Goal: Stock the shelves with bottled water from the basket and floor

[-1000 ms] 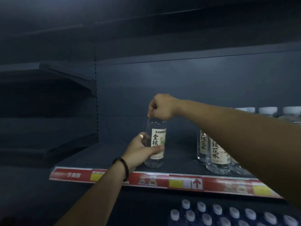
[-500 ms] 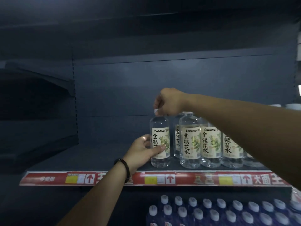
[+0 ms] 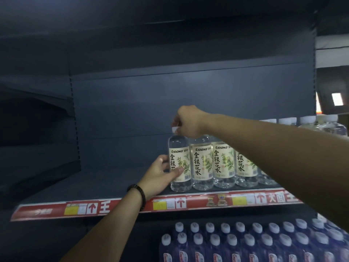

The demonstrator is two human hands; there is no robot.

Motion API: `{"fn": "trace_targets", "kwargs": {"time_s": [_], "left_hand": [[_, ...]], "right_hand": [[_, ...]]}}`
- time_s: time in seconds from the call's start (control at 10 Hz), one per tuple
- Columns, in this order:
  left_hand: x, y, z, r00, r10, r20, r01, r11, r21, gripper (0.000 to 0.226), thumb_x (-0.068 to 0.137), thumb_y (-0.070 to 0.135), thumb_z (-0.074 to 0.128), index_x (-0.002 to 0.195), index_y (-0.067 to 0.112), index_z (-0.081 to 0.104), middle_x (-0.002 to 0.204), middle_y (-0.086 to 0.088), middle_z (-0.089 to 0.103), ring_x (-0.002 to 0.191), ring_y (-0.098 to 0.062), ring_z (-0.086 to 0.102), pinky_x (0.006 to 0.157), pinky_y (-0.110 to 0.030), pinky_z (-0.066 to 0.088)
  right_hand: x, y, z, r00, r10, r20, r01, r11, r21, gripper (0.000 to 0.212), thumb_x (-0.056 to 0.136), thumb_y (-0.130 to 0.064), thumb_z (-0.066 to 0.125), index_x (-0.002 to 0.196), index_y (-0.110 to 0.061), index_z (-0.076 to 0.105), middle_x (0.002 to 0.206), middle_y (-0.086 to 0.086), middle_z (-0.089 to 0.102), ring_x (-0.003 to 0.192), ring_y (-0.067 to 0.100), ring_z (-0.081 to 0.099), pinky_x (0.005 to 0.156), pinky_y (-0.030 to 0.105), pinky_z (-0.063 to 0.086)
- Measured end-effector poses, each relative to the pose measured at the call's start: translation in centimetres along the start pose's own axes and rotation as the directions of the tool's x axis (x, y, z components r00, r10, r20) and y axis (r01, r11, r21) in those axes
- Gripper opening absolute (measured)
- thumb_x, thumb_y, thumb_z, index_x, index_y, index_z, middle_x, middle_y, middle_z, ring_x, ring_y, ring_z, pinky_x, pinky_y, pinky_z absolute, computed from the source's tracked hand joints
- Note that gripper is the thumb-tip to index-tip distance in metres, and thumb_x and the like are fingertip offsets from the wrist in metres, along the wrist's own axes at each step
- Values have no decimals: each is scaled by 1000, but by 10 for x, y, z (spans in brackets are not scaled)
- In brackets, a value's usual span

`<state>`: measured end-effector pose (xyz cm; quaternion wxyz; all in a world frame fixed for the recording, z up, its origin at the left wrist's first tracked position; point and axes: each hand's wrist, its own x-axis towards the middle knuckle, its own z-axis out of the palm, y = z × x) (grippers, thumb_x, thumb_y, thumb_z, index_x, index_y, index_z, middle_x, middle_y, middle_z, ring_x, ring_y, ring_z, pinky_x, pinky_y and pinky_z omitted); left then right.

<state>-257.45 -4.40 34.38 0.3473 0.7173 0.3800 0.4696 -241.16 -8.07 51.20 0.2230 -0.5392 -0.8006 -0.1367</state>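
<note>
Pinching the small white cap (image 3: 174,129) from above with the right hand's (image 3: 188,121) fingers (image 3: 176,121), curled tight on it. Hugging the side of the same bottle (image 3: 180,152) with the left hand (image 3: 160,174), thumb laid across the paper label and the other fingers going round the back. Wearing a dark bead band (image 3: 138,191) on that left wrist.

Standing straight up on the shelf (image 3: 94,186), close to the front edge. Placed at the left end of a row of bottles (image 3: 213,163) just like it, and touching the nearest one. Under the front edge, a red price strip (image 3: 113,207). Lower down, rows of blue bottles (image 3: 245,242) with white caps.

Looks like the putting-down step for this one bottle, and nearly done. Next, most likely: let go with both hands, softly, so as not to bump the row. Then fetch another bottle and stand it just to the left of this one. No basket or floor in view, so cannot tell how many bottles are left to stock.
</note>
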Motion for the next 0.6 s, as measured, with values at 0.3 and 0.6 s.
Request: {"fn": "trace_targets", "kwargs": {"time_s": [0.3, 0.6], "left_hand": [[-11, 5, 0, 998, 21, -56, -8, 975, 223, 63, 91, 52, 76, 141, 26, 46, 135, 14, 64, 114, -4, 69, 102, -36, 58], [-95, 32, 16, 904, 417, -95, -267, 724, 635, 15, 94, 41, 71, 97, 37, 57, 98, 19, 56, 90, -1, 59, 79, -29, 54]], "right_hand": [[-37, 11, 1, 990, -8, -142, 5, 1000, -20, 41, 99, -35, 66, 135, -15, 66, 129, 8, 68, 120, 28, 63, 103, 37, 52], [-167, -4, 33, 993, -20, -113, 7, 994, -112, 30, 102, -45, 52, 122, -25, 61, 116, 0, 65, 103, 20, 64, 91, 46, 59]]}}
